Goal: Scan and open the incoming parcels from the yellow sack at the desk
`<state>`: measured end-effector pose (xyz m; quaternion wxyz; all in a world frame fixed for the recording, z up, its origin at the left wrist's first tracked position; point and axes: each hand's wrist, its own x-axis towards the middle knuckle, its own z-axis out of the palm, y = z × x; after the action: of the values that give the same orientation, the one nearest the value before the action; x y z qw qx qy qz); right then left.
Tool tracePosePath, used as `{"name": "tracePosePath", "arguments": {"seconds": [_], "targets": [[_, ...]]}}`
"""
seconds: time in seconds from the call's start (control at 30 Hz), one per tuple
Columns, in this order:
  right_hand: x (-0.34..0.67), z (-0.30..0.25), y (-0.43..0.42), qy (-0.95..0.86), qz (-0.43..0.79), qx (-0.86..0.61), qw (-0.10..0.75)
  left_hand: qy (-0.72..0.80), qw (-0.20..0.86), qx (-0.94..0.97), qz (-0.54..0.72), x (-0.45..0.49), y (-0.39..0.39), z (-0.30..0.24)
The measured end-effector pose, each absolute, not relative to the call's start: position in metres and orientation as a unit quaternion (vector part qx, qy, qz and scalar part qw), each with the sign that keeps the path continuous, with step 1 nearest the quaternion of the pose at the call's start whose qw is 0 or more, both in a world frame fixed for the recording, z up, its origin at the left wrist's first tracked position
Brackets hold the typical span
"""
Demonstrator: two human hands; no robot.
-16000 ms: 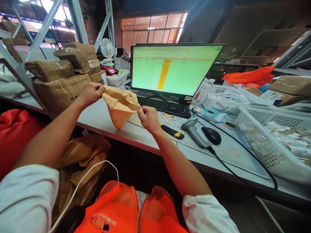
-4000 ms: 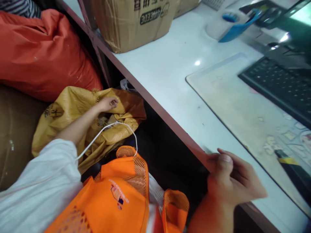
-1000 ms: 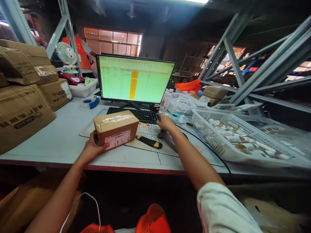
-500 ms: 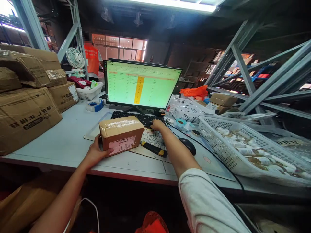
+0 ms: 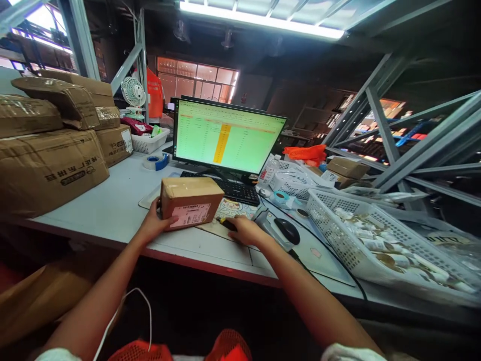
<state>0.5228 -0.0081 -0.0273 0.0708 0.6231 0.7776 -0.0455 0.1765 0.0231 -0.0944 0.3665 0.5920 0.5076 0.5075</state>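
Left hand [image 5: 155, 224] spread round corner of cardboard parcel [image 5: 191, 206], parcel sitting on desk mat [image 5: 148, 200] near keyboard [image 5: 236, 190]. Right fingers [image 5: 242, 225] pressed together over yellow-black utility knife [image 5: 223, 222], grip unclear. Risks: knife slipping, blade nicking left hand; parcel sliding.

My feed shows a strong fisheye bend, with the steel shelving [image 5: 387, 130] curving toward the edges. The long ceiling light [image 5: 259, 19] and far windows [image 5: 197, 79] glare white, and the monitor [image 5: 225, 135] glows green. The worktop [image 5: 112, 200] is evenly lit, but below its edge everything drops into deep shadow. Focus looks sharp, with little blur.
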Motion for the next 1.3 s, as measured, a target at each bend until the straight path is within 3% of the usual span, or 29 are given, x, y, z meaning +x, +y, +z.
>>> {"name": "tracePosePath", "arguments": {"seconds": [0.1,0.23,0.37,0.47,0.73,0.93,1.17,1.3], "targets": [[0.528,-0.035,-0.019,0.776,-0.04,0.629,0.012,0.533,0.217,0.599,0.557,0.17,0.01,-0.064],[0.526,-0.021,-0.026,0.727,-0.133,0.651,-0.173,0.519,-0.016,0.688,0.507,0.163,-0.017,-0.016],[0.496,0.002,-0.041,0.687,-0.279,0.588,-0.323,0.512,-0.112,0.753,0.397,0.174,-0.037,-0.004],[0.465,0.01,-0.049,0.714,-0.284,0.525,-0.365,0.53,-0.165,0.753,0.353,0.184,-0.045,-0.012],[0.426,0.006,-0.047,0.779,-0.1,0.496,-0.37,0.545,-0.234,0.743,0.311,0.192,-0.052,-0.016],[0.416,0.004,-0.063,0.783,-0.028,0.559,-0.272,0.539,-0.228,0.741,0.331,0.196,-0.05,-0.018],[0.402,-0.004,-0.087,0.741,-0.024,0.652,-0.157,0.552,-0.224,0.733,0.327,0.202,-0.054,-0.029],[0.412,-0.001,-0.093,0.757,-0.075,0.632,-0.152,0.562,-0.208,0.72,0.349,0.202,-0.058,-0.025]]}}
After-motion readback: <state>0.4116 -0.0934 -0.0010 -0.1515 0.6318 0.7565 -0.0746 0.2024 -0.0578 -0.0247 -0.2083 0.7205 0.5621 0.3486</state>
